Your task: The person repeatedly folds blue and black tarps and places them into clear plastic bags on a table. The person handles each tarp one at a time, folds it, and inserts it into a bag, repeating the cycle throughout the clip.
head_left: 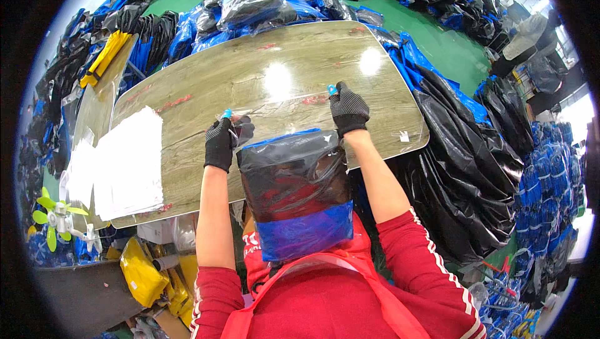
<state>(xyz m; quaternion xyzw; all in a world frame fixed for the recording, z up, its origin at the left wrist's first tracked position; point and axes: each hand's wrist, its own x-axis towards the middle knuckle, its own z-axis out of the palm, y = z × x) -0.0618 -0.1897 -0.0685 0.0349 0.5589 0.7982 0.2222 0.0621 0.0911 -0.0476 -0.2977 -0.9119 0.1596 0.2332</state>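
Observation:
A clear plastic bag with a folded black and blue sheet (297,192) in it hangs upright between my hands, against my red apron and the table's near edge. My left hand (220,144), in a black dotted glove with a light-blue thumb tip, is closed on the upper left corner of the bag's clear mouth. My right hand (350,111), gloved the same way, is closed on the upper right corner. The bag's clear upper part stretches between them over the wood-grain table (212,82) and is hard to make out. The sheet lies low in the bag, its blue part at the bottom.
White paper sheets (131,164) are stacked at the table's left. A small green-bladed fan (57,219) stands beyond them. Bagged blue and black packages (256,7) heap behind the table. Black sheeting (450,176) drapes at the right, and yellow packages (142,271) lie below left.

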